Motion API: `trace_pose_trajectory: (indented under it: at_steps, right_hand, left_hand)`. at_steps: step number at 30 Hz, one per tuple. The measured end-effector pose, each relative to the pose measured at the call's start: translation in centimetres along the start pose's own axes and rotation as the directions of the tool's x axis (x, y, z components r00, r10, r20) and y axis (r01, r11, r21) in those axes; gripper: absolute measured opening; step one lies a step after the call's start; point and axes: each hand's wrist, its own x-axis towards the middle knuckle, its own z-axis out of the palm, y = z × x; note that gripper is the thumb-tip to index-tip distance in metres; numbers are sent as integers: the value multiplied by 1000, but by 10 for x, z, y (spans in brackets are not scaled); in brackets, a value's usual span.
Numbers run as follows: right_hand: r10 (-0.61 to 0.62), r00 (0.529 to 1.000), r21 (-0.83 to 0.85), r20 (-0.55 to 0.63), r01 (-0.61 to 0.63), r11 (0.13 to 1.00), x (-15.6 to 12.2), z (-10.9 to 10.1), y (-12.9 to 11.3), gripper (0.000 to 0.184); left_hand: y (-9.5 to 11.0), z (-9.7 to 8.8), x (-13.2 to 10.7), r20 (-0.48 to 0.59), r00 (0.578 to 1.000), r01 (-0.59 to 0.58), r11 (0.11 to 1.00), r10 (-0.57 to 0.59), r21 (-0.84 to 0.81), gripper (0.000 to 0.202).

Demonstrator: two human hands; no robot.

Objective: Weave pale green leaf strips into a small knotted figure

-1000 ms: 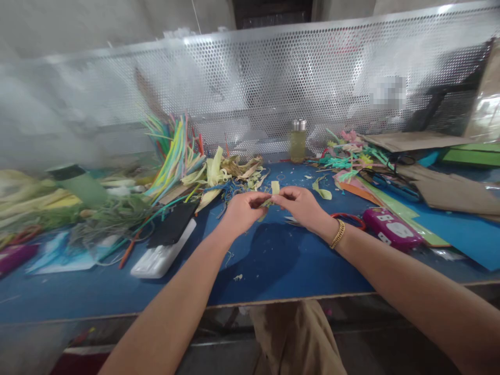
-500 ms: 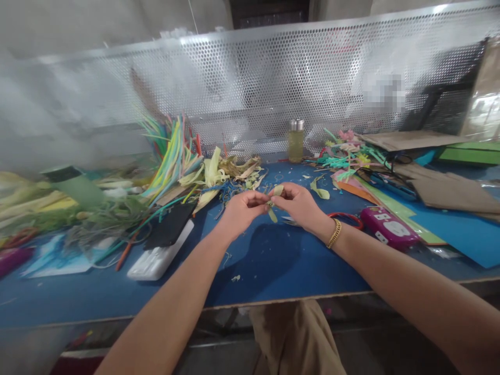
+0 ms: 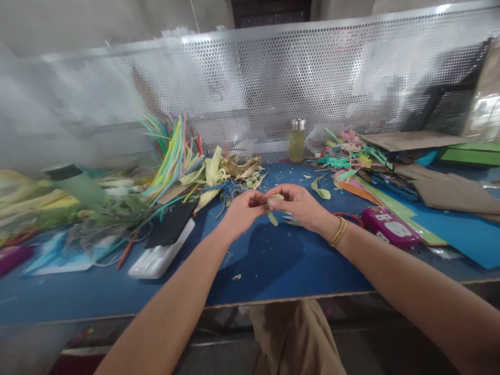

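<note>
Over the middle of the blue table (image 3: 273, 265), my left hand (image 3: 242, 211) and my right hand (image 3: 299, 205) meet fingertip to fingertip. Both pinch a small pale yellow-green leaf strip (image 3: 273, 208), bent between the fingers, with one end hanging down below them. A gold bracelet (image 3: 337, 232) sits on my right wrist. The fingers of both hands are closed on the strip.
A pile of coloured strips and dried leaves (image 3: 187, 161) lies at the back left. A black phone (image 3: 172, 224) rests on a white case (image 3: 156, 258). A glass bottle (image 3: 297, 139) stands by the perforated metal screen (image 3: 312, 78). A magenta box (image 3: 386, 225), cardboard sheets (image 3: 449, 192) and paper cuttings lie on the right.
The strip stood upright above my right fingers; now it is folded down between both hands with an end hanging below. The hands stay in the same place.
</note>
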Motion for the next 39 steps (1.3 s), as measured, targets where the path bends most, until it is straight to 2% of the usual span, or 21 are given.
trace_pose_trajectory:
  at_steps: [6,9,11,15,20,23,26,30,33,36,39]
  right_hand:
    - [10,1000,-51,0,-10,999,2,-1,3,28]
    - [-30,1000,-71,-8,30,997,2,-1,4,23]
    - [-66,998,-113,-10,65,991,2,-1,4,28]
    - [-104,990,-175,-94,87,981,1,2,1,31]
    - [-64,995,-77,-77,58,995,1,6,1,29]
    - [-22,992,0,-122,22,1000,2,6,5,28]
    - [-12,991,1,-136,12,1000,2,7,7,27]
    - [24,992,-54,-124,-31,998,2,8,6,26]
    - [26,986,-101,-166,-43,994,2,8,8,21]
    - [-54,975,-227,-216,4,974,2,7,11,18]
    - [-119,973,-388,-197,34,921,1,5,13,15]
  left_hand:
    - [-1,2,1,10,1000,-9,998,10,-55,19]
    - [-2,2,1,40,999,-5,1000,6,-25,21]
    - [-3,2,1,47,999,-10,1000,9,13,19]
    - [-3,3,1,24,1000,-3,999,1,53,15]
    - [-4,4,1,1,1000,12,998,-12,54,19]
    - [-4,5,1,-26,999,25,999,-24,38,20]
    - [-4,4,0,-54,998,31,999,-29,39,19]
    - [-4,3,1,-87,996,29,996,-21,86,18]
    - [-5,3,2,-102,995,-7,994,18,107,16]
    - [-5,3,3,-117,992,-32,993,45,111,14]
    - [-4,3,2,-129,990,-35,993,49,113,16]
